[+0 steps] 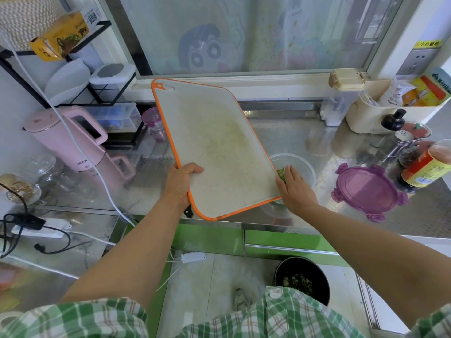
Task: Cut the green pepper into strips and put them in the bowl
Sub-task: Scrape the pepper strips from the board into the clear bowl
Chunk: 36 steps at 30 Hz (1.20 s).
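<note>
Tilted cutting board (219, 147) clamped in left hand (181, 184) while right hand (295, 189), fingers flat, pushes light, probably slippery pepper strips (281, 173) into the bowl (305, 170)

I can read only "小心" on the yellow sticker (427, 44) above the wall socket (417, 61); other labels blur.
</note>
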Each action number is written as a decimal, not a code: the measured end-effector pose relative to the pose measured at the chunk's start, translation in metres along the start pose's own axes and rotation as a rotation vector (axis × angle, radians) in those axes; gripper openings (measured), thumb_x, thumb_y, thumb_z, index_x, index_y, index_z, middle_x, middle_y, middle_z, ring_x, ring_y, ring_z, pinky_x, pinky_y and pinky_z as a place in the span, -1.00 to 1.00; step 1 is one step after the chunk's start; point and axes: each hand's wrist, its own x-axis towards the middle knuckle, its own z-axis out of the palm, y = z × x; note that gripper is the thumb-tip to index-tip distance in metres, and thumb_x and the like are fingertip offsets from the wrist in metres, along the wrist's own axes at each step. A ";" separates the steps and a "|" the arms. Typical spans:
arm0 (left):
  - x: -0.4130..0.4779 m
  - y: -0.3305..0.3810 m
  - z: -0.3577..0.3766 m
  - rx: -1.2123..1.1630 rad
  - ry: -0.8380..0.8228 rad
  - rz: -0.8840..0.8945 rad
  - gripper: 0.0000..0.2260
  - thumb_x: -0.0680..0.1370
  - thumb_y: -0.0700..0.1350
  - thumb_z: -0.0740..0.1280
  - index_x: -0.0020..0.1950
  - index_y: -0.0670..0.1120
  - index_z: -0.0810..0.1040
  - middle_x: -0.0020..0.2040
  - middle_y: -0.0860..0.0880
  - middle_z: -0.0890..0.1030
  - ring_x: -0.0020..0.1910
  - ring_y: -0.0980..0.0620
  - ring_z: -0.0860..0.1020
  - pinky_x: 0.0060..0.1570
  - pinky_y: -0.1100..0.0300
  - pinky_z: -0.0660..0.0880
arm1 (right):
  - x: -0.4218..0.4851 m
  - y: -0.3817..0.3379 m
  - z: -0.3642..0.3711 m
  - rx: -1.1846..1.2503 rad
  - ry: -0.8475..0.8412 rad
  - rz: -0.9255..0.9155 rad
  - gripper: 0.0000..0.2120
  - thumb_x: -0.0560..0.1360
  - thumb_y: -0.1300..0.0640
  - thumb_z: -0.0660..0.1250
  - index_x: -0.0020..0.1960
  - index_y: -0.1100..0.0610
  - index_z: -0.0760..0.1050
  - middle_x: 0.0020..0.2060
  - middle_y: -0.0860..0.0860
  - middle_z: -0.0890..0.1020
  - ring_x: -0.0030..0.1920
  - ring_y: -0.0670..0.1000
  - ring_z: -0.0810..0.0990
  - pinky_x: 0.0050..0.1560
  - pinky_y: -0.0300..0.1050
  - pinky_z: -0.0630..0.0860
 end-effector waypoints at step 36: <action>-0.016 -0.002 0.021 -0.072 0.169 0.101 -0.80 0.45 -0.44 0.27 -0.19 -0.15 0.48 -0.18 -0.05 0.59 -0.24 -0.01 0.58 -0.30 0.18 0.56 | -0.011 0.013 -0.002 -0.149 -0.035 -0.148 -0.50 0.66 -0.07 -0.07 0.54 0.10 0.11 0.55 0.05 0.10 0.54 0.04 0.07 0.52 0.03 0.01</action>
